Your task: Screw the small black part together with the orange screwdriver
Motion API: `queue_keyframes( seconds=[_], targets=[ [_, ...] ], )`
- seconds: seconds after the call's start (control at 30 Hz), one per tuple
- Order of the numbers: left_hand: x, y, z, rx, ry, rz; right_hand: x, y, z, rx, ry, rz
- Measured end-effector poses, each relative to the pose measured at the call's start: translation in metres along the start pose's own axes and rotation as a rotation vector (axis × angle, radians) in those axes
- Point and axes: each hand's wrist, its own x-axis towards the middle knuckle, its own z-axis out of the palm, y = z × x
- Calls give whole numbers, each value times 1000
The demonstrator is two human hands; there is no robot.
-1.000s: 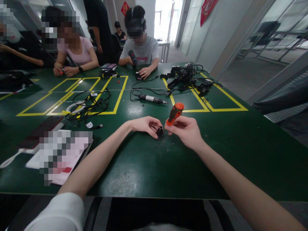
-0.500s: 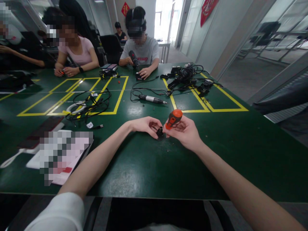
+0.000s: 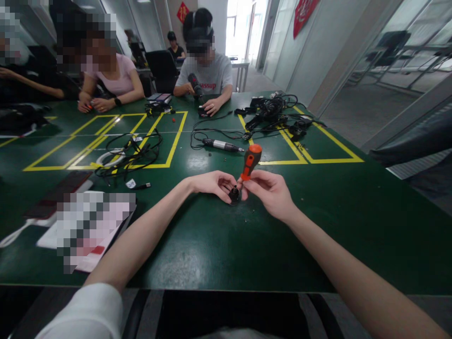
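Orange and black, one screwdriver (image 3: 251,162): handle uppermost, pinched between thumb and fingers of the right hand (image 3: 272,190). Black, one small part (image 3: 234,194): on the green table (image 3: 190,235), at seven o'clock from the handle; we note the left hand (image 3: 213,182) half-curled, steadying it between thumb and fingers. Whether the screwdriver's tip touches it, we cannot tell. Silver and black, one corded tool (image 3: 223,145): beyond the hands, near twelve o'clock.

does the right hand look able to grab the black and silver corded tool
Probably not: the right hand holds the screwdriver; otherwise the way to the corded tool looks free.
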Motion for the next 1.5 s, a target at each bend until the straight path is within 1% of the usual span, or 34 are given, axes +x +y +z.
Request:
queue_keyframes(
  seconds=[0.1, 0.2, 0.3, 0.53, 0.7, 0.87, 1.13, 1.3, 1.5],
  targets=[
    [-1, 1, 0, 12, -19, -12, -2, 1, 0, 33, 14, 9],
    [-2, 2, -1, 32, -19, -22, -2, 1, 0, 8, 40, 38],
    [-2, 3, 0, 51, -7, -22, 0, 1, 0, -23, 60, 36],
    [-2, 5, 3, 46, -20, 6, 1, 2, -1, -4, 14, 11],
    [-2, 7, 6, 97, -16, 27, 0, 1, 2, 14, 64, 9],
    [-2, 9, 7, 125, -17, 29, 1, -1, 1, -44, 79, 8],
    [-2, 11, 10, 148, -21, 68, 1, 0, 0, 12, 32, 3],
    [-2, 11, 10, 143, -13, 48, 0, -1, 2, 2, 71, 3],
    [0, 8, 8, 133, -7, 28, 2, -2, -1, -47, 75, 11]
  ],
)
